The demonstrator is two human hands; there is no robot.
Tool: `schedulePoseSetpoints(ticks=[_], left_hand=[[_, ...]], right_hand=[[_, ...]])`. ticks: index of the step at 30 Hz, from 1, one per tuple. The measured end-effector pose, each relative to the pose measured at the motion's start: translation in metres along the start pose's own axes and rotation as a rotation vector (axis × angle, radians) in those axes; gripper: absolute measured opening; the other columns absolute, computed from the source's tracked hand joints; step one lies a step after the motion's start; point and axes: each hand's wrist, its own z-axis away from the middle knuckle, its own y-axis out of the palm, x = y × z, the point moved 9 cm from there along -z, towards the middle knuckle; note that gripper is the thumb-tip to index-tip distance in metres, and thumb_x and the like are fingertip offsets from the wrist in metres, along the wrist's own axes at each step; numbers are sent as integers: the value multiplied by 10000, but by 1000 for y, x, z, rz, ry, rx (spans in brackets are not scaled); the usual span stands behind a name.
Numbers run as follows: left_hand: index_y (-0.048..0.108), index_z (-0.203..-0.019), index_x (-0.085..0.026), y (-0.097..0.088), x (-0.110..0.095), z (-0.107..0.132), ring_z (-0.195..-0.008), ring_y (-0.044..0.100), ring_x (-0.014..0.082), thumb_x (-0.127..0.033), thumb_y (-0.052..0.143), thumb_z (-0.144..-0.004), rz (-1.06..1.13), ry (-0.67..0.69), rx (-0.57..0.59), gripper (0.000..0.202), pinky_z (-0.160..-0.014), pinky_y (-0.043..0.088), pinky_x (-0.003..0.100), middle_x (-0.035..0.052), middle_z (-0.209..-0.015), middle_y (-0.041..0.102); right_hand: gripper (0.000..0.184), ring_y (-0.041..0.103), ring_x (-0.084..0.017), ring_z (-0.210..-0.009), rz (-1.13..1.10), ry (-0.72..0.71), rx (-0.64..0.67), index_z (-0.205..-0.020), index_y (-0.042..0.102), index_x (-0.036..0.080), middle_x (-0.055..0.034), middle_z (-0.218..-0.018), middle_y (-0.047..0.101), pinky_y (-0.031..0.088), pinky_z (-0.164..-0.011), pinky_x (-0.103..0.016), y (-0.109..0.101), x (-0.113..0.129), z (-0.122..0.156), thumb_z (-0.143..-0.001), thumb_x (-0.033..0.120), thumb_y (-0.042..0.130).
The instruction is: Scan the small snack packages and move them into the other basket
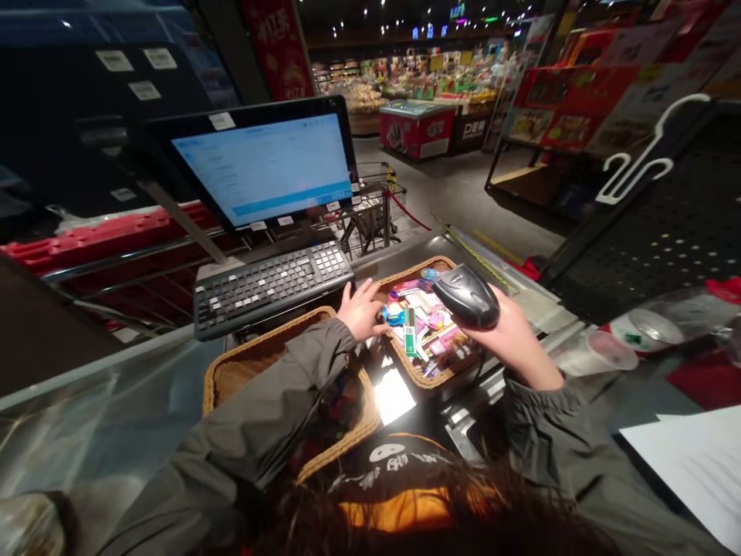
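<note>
Right hand [508,338]: my fingers closed around a black handheld barcode scanner [465,295], above a wicker basket [417,272]
Left hand [362,310]: fingers open, just beside that basket
Tabletop: steel checkout tabletop [394,251], keyboard [272,287], monitor [260,162]
Room: supermarket, lit shelves [405,85] ahead

I log open air above the far wicker basket [414,273]. The keyboard [272,287] blocks forward passage past my left hand [362,310], and the plastic cup [609,351] obstructs outward travel from my right hand [498,332].

Right hand [498,328] grips barcode scanner [466,296] above wicker basket [412,270]; left hand [362,310] just beside its rim.
</note>
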Motion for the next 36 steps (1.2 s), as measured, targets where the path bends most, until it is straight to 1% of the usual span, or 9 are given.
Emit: schedulePoseSetpoints(ticks=[3,7,11,16,23,26,30,33,36], left_hand=[[745,-1060,-207,16,-12,-36,-1473,267,378,-558,742,-742,-71,-30,48,473,-1166,119,705,152,-1534,432],[759,-1060,-189,32,1,-60,-1466,253,413,-531,753,-720,-176,-169,96,482,-1161,98,707,178,-1492,478],[776,-1021,-193,48,11,-69,-1449,276,438,-566,729,-704,-191,-216,172,491,-1146,36,721,197,-1379,587],[785,-967,-171,56,1,-76,-1453,282,439,-276,678,-722,-95,-243,82,287,-1161,-30,702,187,-1435,547],[768,-1064,-170,59,4,-72,-1471,266,410,-152,516,-778,-42,-312,26,382,-1157,-18,720,172,-1488,493],[771,-1012,-149,49,15,-69,-1464,281,405,-173,580,-746,-3,-356,-4,328,-1168,42,708,193,-1417,551],[756,-814,-195,21,23,-61,-1441,330,401,-222,668,-698,67,-338,-57,148,-1150,145,722,130,-1397,581],[712,-748,-217,-23,18,-46,-1463,302,379,-256,673,-732,97,-204,-188,58,-1138,158,736,69,-1483,514],[710,-842,-237,-78,17,-16,-1495,248,349,-270,641,-807,40,-75,-369,85,-1153,95,726,50,-1525,467]], right_hand=[[623,611,-359,-1223,-31,-20,9,-1250,627,116,-199,-1309,647,476,-1066,-530,-6,-6,-3,-719,411,761],[641,589,-359,-1257,-37,-41,8,-1288,602,111,-202,-1353,619,465,-1081,-536,-14,-18,-5,-722,372,756],[636,590,-351,-1258,-44,-56,25,-1297,599,118,-189,-1351,625,469,-1083,-522,-15,-27,-9,-730,362,753],[650,603,-340,-1242,-76,-23,24,-1308,590,133,-179,-1333,638,473,-1079,-524,-11,-35,-17,-726,366,762],[697,599,-344,-1246,-132,13,21,-1328,577,145,-180,-1336,634,471,-1079,-531,-8,-38,-16,-712,398,785],[706,611,-342,-1231,-140,12,10,-1324,574,134,-187,-1331,635,479,-1074,-522,-10,-35,-13,-710,409,787],[669,605,-330,-1242,-128,-5,18,-1310,580,145,-178,-1337,635,471,-1084,-517,-14,-28,-10,-729,412,775],[624,593,-326,-1259,-92,-30,14,-1303,588,160,-165,-1350,630,462,-1092,-515,-16,-22,-8,-747,390,752],[611,580,-333,-1276,-58,-56,33,-1296,594,168,-162,-1357,624,455,-1100,-516,-12,-16,-8,-750,398,744]])
